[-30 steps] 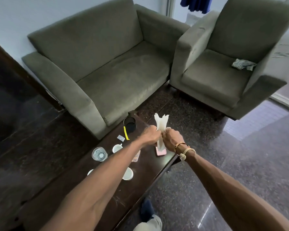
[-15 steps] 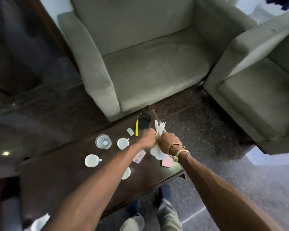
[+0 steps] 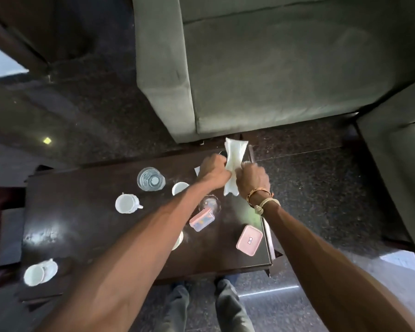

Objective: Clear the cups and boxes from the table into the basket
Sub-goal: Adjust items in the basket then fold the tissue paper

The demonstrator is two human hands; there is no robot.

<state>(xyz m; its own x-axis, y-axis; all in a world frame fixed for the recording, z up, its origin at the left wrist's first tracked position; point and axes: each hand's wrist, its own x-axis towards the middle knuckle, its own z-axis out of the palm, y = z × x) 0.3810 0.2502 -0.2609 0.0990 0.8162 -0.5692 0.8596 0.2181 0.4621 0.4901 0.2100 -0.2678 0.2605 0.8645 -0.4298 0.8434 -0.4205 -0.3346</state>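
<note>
Two boxes toward the right end of the table: pink box by the near right corner, lid up, with a small white label too small to read; clear box with a pink rim just left of it, nearer the middle, lying askew. Four spots of white crockery as well: handled cup left of centre, second cup near the far edge and partly behind the left forearm, third cup peeking from under that forearm toward the near edge, stacked cups by the near left corner. Glass tumbler upright between the handled cup and the far edge. Above the far right corner, left hand and right hand side by side, backs up, both clenched tight round a white bundle, material unclear, fanning out beyond the fists and poking out below them. Bracelets on the right wrist. Both arms stretched straight forward. Dark, glossy tabletop with light reflections. Beyond the far edge a grey-green sofa; to the right a matching armchair; dark speckled polished floor all round; grey trouser legs below the near edge.
</note>
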